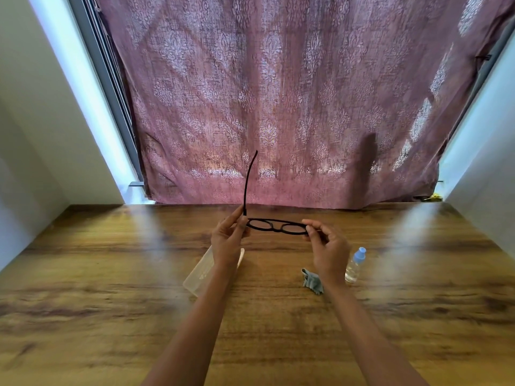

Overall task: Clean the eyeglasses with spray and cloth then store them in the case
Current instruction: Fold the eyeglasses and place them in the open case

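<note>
Counter [111, 274]: wooden, before a curtain [278, 93].
Left hand [227, 240]: pinched eyeglasses [274, 226] hinge.
Right hand [328, 246]: gripped opposite end.
Case [199, 277], cloth [312, 281], spray bottle [354, 264]: lay mid-counter.

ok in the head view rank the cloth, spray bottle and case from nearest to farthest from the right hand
1. Cloth: on the table just left of the right hand's wrist.
2. Spray bottle: just right of that wrist; cloth and bottle are too close to call.
3. Case: plainly farthest, under the left hand.
</note>
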Tool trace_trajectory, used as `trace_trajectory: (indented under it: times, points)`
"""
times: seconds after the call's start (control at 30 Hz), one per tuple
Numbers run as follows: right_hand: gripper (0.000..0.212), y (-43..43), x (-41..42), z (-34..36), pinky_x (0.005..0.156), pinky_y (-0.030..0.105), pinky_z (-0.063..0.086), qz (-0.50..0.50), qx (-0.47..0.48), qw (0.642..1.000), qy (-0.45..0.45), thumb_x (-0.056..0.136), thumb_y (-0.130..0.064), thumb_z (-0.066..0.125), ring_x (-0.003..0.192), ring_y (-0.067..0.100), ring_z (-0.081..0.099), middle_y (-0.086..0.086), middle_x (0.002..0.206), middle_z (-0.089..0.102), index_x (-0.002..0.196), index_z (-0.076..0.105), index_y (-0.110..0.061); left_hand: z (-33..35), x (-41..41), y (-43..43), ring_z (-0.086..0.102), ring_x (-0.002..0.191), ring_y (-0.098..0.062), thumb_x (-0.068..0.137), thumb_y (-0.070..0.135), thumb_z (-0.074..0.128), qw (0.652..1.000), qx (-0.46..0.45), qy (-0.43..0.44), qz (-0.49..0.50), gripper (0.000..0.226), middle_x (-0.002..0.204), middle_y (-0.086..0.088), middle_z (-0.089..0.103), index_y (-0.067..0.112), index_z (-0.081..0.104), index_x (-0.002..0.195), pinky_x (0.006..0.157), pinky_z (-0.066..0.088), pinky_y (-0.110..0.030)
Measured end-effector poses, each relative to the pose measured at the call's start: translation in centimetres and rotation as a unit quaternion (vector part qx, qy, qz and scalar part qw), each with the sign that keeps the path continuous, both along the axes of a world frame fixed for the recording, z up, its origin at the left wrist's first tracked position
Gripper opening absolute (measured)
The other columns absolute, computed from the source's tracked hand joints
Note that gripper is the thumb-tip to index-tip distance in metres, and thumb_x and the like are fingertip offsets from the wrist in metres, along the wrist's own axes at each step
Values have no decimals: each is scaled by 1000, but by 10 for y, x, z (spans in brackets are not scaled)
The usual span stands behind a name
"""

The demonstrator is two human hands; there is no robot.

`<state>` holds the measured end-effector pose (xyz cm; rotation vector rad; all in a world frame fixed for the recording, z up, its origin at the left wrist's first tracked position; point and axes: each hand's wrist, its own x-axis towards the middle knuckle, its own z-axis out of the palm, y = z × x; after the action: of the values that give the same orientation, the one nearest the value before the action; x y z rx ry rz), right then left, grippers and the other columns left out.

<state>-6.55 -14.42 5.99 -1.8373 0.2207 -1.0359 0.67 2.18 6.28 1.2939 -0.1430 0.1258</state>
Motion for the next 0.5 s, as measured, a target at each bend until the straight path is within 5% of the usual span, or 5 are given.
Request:
trace_trajectory:
  times: [0.23,0.4,0.5]
  points:
    - [26,-1,1,-1,59,17,54,-5,13,1000,11,82,-3,64,65,9,66,-10,80,64,91,67,-27,3,1,-1,56,70,-8,82,-2,61,996,65,-37,39,34,87,-2,58,13,61,113,81,49,-45]
    - [26,-1,2,-1,58,12,51,-1,62,998,13,82,-2,64,65,8,66,-8,80,66,87,65,-28,4,0,-2,57,66,2,83,-5,58,968,206,-131,50,35,85,7,54,12,64,113,73,57,-44]
    - [24,-3,4,-4,63,24,54,2,108,994,15,82,-5,65,68,15,68,-4,81,69,85,66,-29,1,0,-2,59,72,-8,84,-5,57,946,261,-186,48,33,87,10,53,11,66,112,72,57,-38]
